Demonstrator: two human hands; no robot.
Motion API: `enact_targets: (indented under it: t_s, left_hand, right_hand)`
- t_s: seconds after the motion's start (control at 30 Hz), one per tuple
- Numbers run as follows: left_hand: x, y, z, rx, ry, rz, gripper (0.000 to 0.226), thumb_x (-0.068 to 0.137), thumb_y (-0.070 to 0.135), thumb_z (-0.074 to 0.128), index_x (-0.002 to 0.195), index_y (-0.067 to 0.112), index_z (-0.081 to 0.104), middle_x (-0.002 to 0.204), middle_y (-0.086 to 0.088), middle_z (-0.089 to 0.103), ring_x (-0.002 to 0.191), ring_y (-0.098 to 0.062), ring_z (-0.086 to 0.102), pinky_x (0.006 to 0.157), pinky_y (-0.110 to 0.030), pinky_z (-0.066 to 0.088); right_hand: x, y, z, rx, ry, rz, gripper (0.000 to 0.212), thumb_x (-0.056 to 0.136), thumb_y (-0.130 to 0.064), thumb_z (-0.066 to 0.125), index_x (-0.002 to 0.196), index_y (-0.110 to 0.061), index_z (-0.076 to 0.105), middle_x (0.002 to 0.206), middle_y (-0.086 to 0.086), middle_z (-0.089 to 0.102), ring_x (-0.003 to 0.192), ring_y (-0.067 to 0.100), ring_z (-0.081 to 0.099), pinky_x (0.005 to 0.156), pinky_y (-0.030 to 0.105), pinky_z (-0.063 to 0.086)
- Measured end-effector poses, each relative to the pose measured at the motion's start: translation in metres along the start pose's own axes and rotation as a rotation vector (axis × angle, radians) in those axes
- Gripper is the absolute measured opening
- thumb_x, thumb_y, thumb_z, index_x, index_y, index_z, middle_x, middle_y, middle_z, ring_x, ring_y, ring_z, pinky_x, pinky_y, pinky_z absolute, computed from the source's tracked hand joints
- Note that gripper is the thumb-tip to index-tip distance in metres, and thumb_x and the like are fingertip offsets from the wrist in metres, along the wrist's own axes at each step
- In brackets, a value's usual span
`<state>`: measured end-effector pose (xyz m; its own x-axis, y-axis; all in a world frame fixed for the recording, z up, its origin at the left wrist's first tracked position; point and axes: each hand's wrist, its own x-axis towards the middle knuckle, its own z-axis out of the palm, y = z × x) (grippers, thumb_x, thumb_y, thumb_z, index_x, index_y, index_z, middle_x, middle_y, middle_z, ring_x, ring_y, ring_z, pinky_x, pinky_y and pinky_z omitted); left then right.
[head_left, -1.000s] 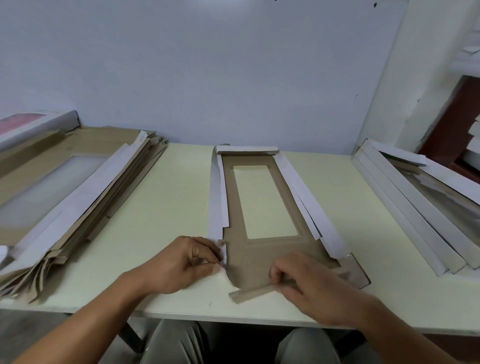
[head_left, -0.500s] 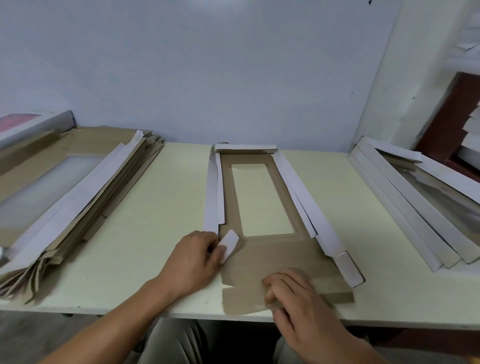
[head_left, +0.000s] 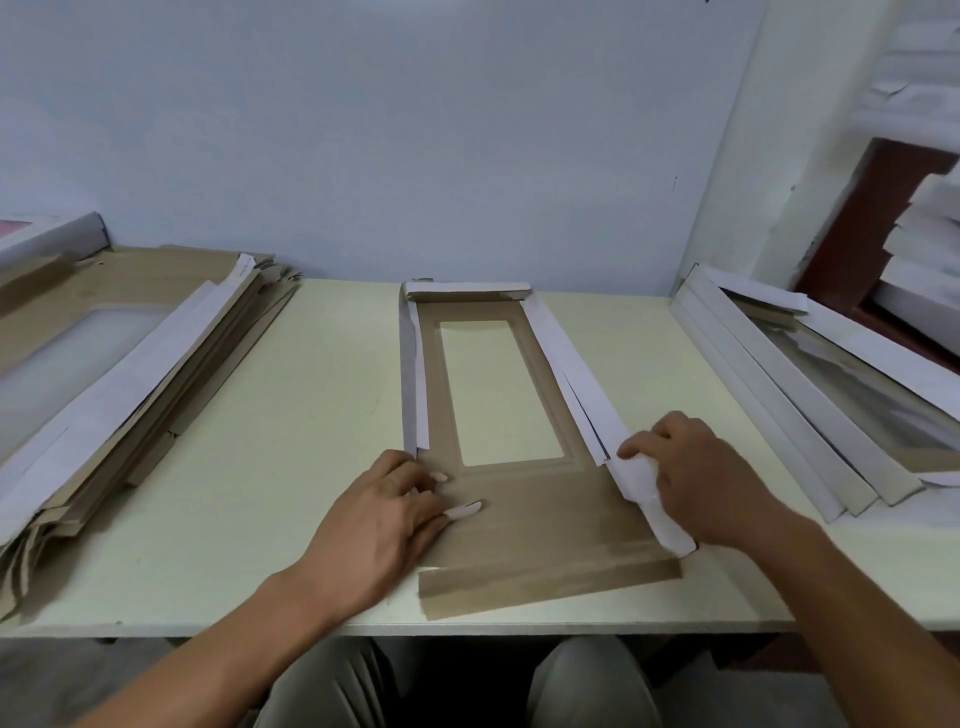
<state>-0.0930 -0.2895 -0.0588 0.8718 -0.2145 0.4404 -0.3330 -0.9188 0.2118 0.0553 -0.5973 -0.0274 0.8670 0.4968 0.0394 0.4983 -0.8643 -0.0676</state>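
Observation:
A flat brown cardboard box blank (head_left: 524, 514) with a rectangular window lies on the table in front of me, its white side flaps folded inward. My left hand (head_left: 384, 525) presses the small left flap down flat on the brown panel, fingers spread. My right hand (head_left: 696, 478) grips the white flap (head_left: 649, 499) at the blank's right near corner, fingers curled over its edge. The near brown flap (head_left: 545, 582) is folded over along the table's front edge.
A thick stack of flat brown blanks (head_left: 119, 384) lies on the left of the pale table (head_left: 291, 415). Folded white window boxes (head_left: 810, 384) are piled at the right. A wall stands close behind. White stacks fill a shelf (head_left: 924, 228) at far right.
My right hand left the near brown flap and moved up to the white flap at the right corner. My left hand folded the small left flap inward and now presses it flat.

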Motion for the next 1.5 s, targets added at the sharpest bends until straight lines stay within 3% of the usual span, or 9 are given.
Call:
enact_targets:
  t_s: [0.1,0.23,0.37,0.6,0.77,0.9,1.03,1.17,1.5]
  left_hand:
    - [-0.001,0.003,-0.001,0.040,0.021,-0.026,0.028,0.094,0.040,0.049,0.091,0.028,0.074,0.096,0.001,0.062,0.089,-0.024,0.056,0.073,-0.030,0.051]
    - [0.000,0.009,-0.001,0.084,-0.017,-0.098,0.028,0.095,0.042,0.048,0.086,0.027,0.070,0.088,-0.001,0.053,0.074,-0.024,0.053,0.057,-0.030,0.043]
    - [0.000,0.010,-0.002,0.024,-0.029,-0.119,0.020,0.097,0.036,0.056,0.081,0.028,0.065,0.083,0.002,0.058,0.061,-0.025,0.061,0.048,-0.023,0.036]
    - [-0.004,0.011,0.005,-0.030,-0.235,0.043,0.035,0.100,0.027,0.043,0.134,0.032,0.039,0.117,0.006,0.052,0.096,-0.020,0.053,0.081,-0.031,0.046]
    - [-0.002,0.013,-0.004,-0.003,-0.247,0.141,0.023,0.095,0.030,0.061,0.118,0.025,0.058,0.102,0.005,0.059,0.079,-0.017,0.053,0.075,-0.018,0.040]
    - [-0.006,0.009,-0.007,-0.008,-0.333,0.108,0.048,0.093,0.065,0.046,0.114,0.024,0.058,0.108,0.009,0.053,0.089,-0.012,0.047,0.078,-0.012,0.028]
    - [-0.011,0.008,-0.008,0.043,-0.440,0.086,0.083,0.076,0.090,0.039,0.125,0.025,0.053,0.128,0.011,0.047,0.102,-0.010,0.042,0.087,-0.013,0.028]
    - [-0.012,0.015,-0.008,0.073,-0.414,0.078,0.054,0.097,0.062,0.030,0.137,0.028,0.041,0.142,0.009,0.036,0.105,-0.013,0.041,0.095,-0.017,0.031]
    - [0.012,0.020,-0.013,-0.026,-0.277,-0.102,0.021,0.100,0.029,0.038,0.084,0.019,0.047,0.071,0.006,0.045,0.081,-0.020,0.040,0.072,-0.037,0.041]
  right_hand:
    - [0.010,0.021,0.003,0.032,-0.310,0.057,0.051,0.093,-0.003,0.048,0.124,-0.044,0.046,0.110,-0.004,0.050,0.091,0.016,0.056,0.073,0.030,0.050]
    - [0.011,0.028,-0.001,0.276,-0.320,-0.059,0.050,0.092,0.002,0.048,0.093,-0.046,0.061,0.096,-0.004,0.065,0.086,0.015,0.062,0.073,0.022,0.048]
    - [0.012,0.037,-0.011,0.419,-0.491,-0.139,0.045,0.085,-0.003,0.069,0.105,-0.043,0.073,0.099,-0.007,0.070,0.087,0.010,0.065,0.084,0.024,0.054]
    - [0.016,0.037,-0.013,0.561,-0.547,-0.177,0.037,0.086,-0.005,0.069,0.096,-0.040,0.079,0.098,-0.001,0.074,0.083,0.007,0.065,0.080,0.020,0.050]
    - [0.021,0.044,-0.013,0.581,-0.585,-0.140,0.014,0.087,-0.042,0.070,0.087,-0.033,0.079,0.076,-0.012,0.063,0.066,0.005,0.050,0.064,0.018,0.037]
    - [0.025,0.039,-0.003,0.626,-0.480,-0.110,0.032,0.095,-0.032,0.067,0.063,-0.028,0.071,0.060,-0.011,0.049,0.057,0.009,0.040,0.060,0.024,0.033]
    - [0.023,0.026,0.012,0.435,-0.277,-0.174,0.028,0.095,-0.031,0.065,0.077,-0.010,0.071,0.070,0.010,0.052,0.061,0.007,0.041,0.062,0.025,0.032]
    - [0.007,0.012,0.020,0.216,0.013,-0.251,0.016,0.095,-0.038,0.064,0.099,-0.031,0.078,0.087,-0.011,0.040,0.079,0.003,0.043,0.064,0.022,0.035]
    - [-0.005,0.008,0.026,0.549,0.088,-0.330,0.022,0.097,-0.010,0.062,0.109,-0.023,0.076,0.104,-0.018,0.062,0.094,0.011,0.060,0.078,0.020,0.046]
